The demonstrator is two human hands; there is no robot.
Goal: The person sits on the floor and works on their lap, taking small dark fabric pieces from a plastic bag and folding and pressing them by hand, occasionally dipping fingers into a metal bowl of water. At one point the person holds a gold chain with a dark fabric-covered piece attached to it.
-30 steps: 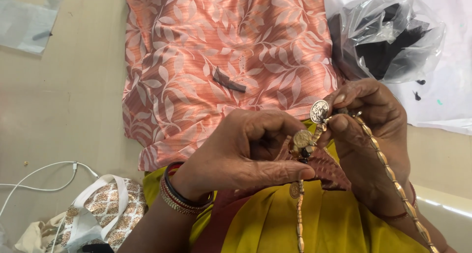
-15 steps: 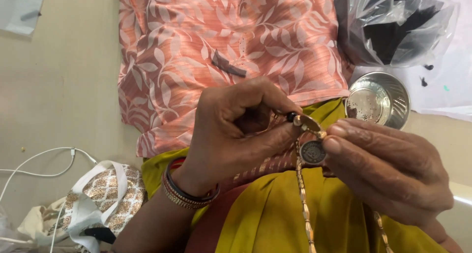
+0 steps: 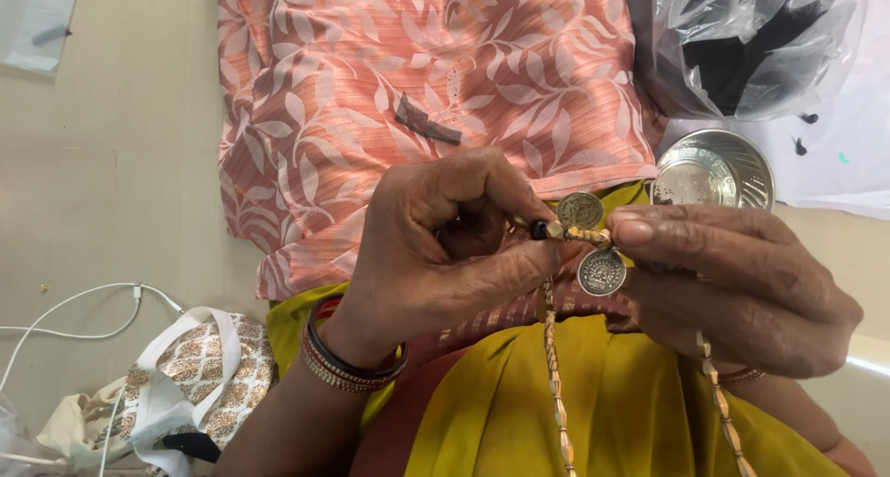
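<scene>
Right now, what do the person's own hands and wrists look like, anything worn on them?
Both hands are bare, with no gloves and no sleeves showing. The left hand has a stack of bangles at the wrist: dark and red bands beside thin gold ones. The right hand shows only a sliver of a gold bangle at the wrist. No rings show on the fingers in view.

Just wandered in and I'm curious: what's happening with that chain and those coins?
A person is working on a beaded gold chain over their lap. The left hand pinches the chain's end, where a small black bead sits, and the right hand holds it from the other side. Two coin pendants hang between the fingertips. A steel bowl and a plastic bag lie beyond, beside a peach leaf-print cloth.
</scene>
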